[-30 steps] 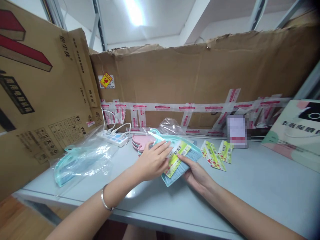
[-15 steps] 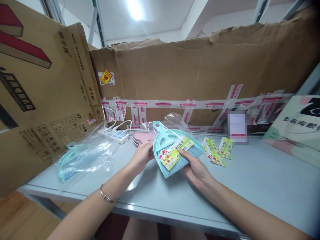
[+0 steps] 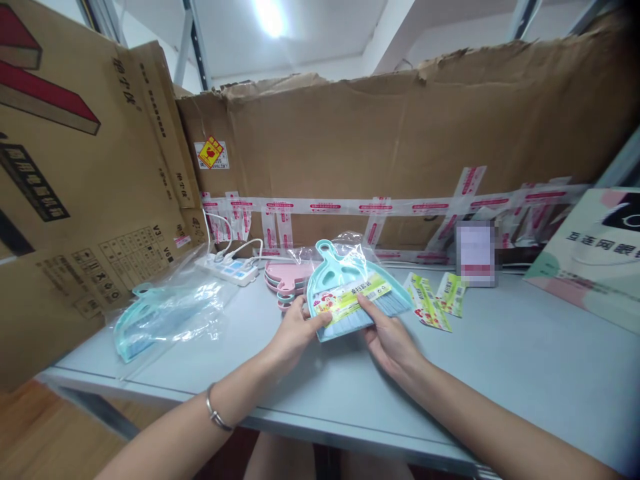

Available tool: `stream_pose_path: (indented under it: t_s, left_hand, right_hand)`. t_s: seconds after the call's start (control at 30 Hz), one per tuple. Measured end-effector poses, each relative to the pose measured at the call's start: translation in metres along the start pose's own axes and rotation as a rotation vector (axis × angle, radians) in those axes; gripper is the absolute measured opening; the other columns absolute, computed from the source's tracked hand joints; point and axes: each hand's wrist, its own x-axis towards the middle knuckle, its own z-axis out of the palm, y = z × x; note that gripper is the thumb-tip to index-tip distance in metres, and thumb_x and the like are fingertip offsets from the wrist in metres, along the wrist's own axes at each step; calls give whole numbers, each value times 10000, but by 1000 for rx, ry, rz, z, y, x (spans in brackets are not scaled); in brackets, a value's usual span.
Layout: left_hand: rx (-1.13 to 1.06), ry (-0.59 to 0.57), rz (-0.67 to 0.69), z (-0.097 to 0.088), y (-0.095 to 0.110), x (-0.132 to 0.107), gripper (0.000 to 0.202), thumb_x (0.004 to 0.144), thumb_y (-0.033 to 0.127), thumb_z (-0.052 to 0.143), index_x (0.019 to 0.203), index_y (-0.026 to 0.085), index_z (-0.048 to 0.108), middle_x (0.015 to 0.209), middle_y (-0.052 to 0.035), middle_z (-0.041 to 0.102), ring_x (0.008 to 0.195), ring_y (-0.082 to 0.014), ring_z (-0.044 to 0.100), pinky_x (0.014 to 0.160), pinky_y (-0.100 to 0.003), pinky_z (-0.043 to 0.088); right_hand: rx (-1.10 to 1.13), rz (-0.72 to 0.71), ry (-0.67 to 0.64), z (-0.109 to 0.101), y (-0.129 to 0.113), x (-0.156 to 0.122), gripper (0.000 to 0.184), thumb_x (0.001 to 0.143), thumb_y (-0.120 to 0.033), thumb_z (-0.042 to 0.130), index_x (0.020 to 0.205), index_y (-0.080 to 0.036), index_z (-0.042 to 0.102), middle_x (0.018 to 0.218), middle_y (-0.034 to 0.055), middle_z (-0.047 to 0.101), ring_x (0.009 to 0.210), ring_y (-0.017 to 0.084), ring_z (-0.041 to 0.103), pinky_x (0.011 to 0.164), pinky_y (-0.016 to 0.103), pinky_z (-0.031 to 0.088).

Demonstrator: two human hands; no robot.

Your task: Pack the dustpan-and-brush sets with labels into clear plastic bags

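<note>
Desk (image 3: 500, 373): 1, grey. Cardboard pieces: 2, one (image 3: 325, 147) stood across the far edge, one (image 3: 100, 200) along the left edge. Printed box (image 3: 575, 273): 1, by the far right corner. Turquoise dustpan sets: 2. Held set (image 3: 340, 270) was above the desk, midway between the side edges, nearer the far one; bagged set (image 3: 125, 333) lay near the left edge. Pink dustpans (image 3: 287, 270) were stacked toward the far edge; at least 2, exact count unclear. Power strip (image 3: 230, 272): 1, near the far left corner. Label cards: 1 (image 3: 345, 303) lay across the held set; at least 2 loose (image 3: 453, 293) sat just right of it.

Hands: left hand (image 3: 297, 333) was part-closed, gripping the held set's left side, thumb on the card end. Right hand (image 3: 393, 340) was part-closed too, thumb on the card, fingers underneath.
</note>
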Motion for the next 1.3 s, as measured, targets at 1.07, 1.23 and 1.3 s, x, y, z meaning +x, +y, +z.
stream_pose_path:
  t_s: [1.07,1.23,1.3]
  left_hand:
    - [105,-95,-32,-38,28,-9,521,697,339,729,1159,186,543,1201,-122,604,980,-211,622,753,-310,534]
    - [101,-129,47,-39,24,-11,723,591,222,810,1242,188,495,1239,-119,596,1089,-237,587,878,-317,481]
    - [114,-92,48,-37,21,-10,684,602,245,806,1218,181,517,1167,-101,632,991,-212,623,779,-279,503]
  right_hand:
    - [-366,57,-157,-30,-23,12,468,501,-413,863,841,-137,697,798,68,714,701,194,661,569,260,551]
    - [-390,66,-95,-31,-27,14,434,502,-385,867,817,-135,702,760,57,713,682,172,661,566,225,550]
    - [-395,89,-162,-29,-32,10,434,505,-325,874,856,-139,696,814,57,720,694,159,666,589,210,554]
